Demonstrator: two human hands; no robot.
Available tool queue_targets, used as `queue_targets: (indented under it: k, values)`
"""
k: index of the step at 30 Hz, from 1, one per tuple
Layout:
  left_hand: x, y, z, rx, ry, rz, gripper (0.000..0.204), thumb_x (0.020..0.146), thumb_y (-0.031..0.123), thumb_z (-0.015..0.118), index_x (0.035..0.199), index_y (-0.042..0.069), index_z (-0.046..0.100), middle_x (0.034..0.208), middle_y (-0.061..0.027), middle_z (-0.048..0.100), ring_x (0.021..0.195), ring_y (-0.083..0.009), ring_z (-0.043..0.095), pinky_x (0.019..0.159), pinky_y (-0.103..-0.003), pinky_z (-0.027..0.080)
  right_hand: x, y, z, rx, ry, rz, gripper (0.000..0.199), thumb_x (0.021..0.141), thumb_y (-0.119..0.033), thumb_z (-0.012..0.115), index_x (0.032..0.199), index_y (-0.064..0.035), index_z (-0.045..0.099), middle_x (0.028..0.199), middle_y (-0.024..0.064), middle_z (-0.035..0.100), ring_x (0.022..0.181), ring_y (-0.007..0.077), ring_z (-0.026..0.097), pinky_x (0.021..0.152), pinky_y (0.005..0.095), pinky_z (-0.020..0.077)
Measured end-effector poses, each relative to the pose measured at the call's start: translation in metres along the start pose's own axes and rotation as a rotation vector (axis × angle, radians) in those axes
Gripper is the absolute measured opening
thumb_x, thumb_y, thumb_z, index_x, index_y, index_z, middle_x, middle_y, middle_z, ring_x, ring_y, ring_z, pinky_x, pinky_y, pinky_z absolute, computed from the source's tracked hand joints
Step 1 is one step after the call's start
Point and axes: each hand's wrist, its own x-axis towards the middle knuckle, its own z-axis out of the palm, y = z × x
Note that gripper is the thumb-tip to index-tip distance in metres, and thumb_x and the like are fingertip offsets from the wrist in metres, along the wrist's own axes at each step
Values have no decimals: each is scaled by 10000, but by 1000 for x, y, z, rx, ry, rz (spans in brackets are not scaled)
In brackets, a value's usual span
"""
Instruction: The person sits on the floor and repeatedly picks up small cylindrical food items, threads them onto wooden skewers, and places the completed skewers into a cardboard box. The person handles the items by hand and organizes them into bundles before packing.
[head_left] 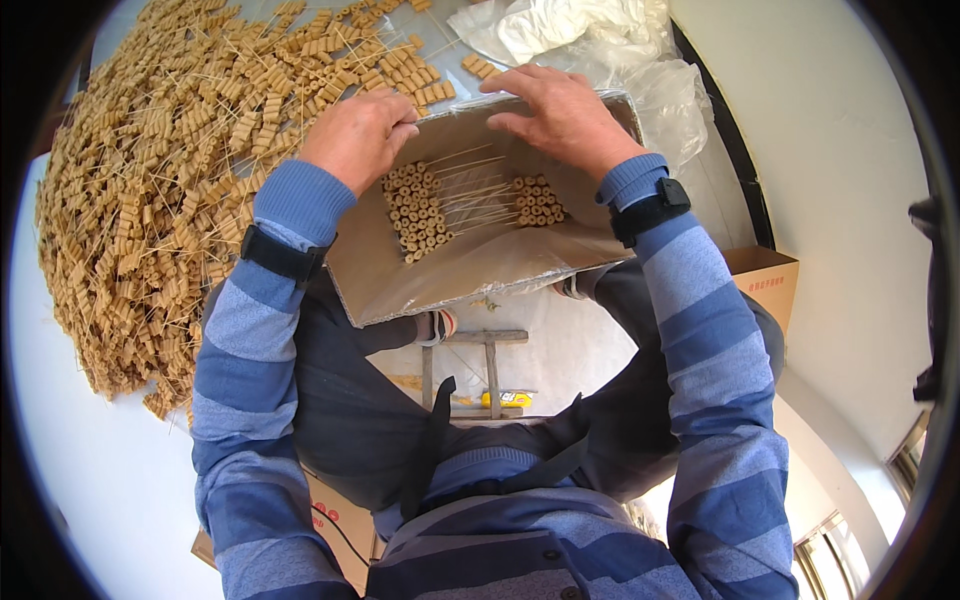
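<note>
An open cardboard box (380,290) lined with clear plastic sits between my knees. Inside it lie two stacks of tan ribbed pieces on thin sticks, their round holed ends facing up: a larger left stack (415,215) and a smaller right stack (540,202), with sticks pointing toward each other. My left hand (362,138) is closed at the box's far left rim, fingers curled together; what they pinch is hidden. My right hand (565,115) is over the far right rim, thumb and fingers apart and stretched toward a skewered piece (480,66) beyond the box.
A big heap of skewered tan pieces (150,200) covers the table at left and far left. Crumpled clear plastic (660,100) and white bags (570,28) lie beyond the box. Another carton (765,280) stands right; a wooden stool frame (490,365) and yellow object (507,399) are below.
</note>
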Motion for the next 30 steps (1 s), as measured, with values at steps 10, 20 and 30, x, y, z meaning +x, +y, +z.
queue_targets:
  k: [10, 20, 30]
  values:
    - [-12, -6, -9, -31, 61, 48, 100, 904, 124, 652, 914, 26, 633, 860, -153, 645, 792, -358, 628, 710, -430, 512, 15, -27, 16, 115, -75, -32, 323, 888, -253, 707, 1196, -170, 656, 1146, 78, 679, 1099, 292, 626, 905, 419, 507]
    - [-39, -44, -42, -52, -107, -236, 107, 885, 146, 643, 889, 41, 621, 840, -137, 658, 774, -314, 641, 702, -412, 512, 16, -27, 22, -54, -77, -3, 274, 899, -326, 673, 1120, -164, 685, 1021, 79, 692, 1029, 274, 643, 843, 437, 498]
    - [-54, -45, -43, 11, -80, -167, 261, 889, 226, 707, 1072, 43, 679, 1017, -129, 668, 895, -319, 656, 809, -411, 535, 18, -27, 26, -97, -98, 12, 243, 909, -322, 663, 1083, -155, 693, 1005, 65, 697, 1035, 265, 638, 868, 448, 483]
